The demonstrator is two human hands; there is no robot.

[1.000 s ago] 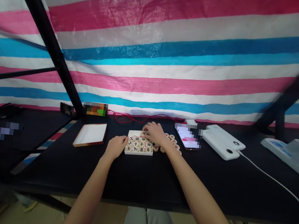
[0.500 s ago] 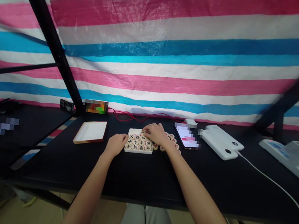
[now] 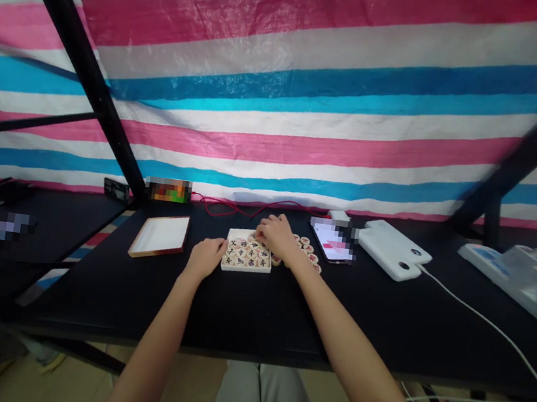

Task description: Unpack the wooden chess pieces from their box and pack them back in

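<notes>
A shallow white box [image 3: 246,268] on the black desk holds rows of round Chinese chess pieces [image 3: 240,252], their black characters facing up. At the box's left wall, my left hand [image 3: 205,257] is closed with its fingertips on the edge. My right hand [image 3: 276,234] reaches over the far right corner of the box, its fingers pinched on a piece [image 3: 253,235] that they partly cover. More loose pieces with red characters [image 3: 310,248] lie to the right of the box, some hidden behind my right hand and wrist.
The box lid [image 3: 161,237] lies inside up at the left. A phone [image 3: 331,241], white power banks [image 3: 393,252] with a cable, and a power strip [image 3: 515,280] are on the right. A red cable [image 3: 220,208] runs along the back, before a striped sheet [image 3: 278,130].
The whole view has shifted slightly, so things sit a little further left. My right hand stays at the box's far right corner, and my left hand keeps to its left edge.
</notes>
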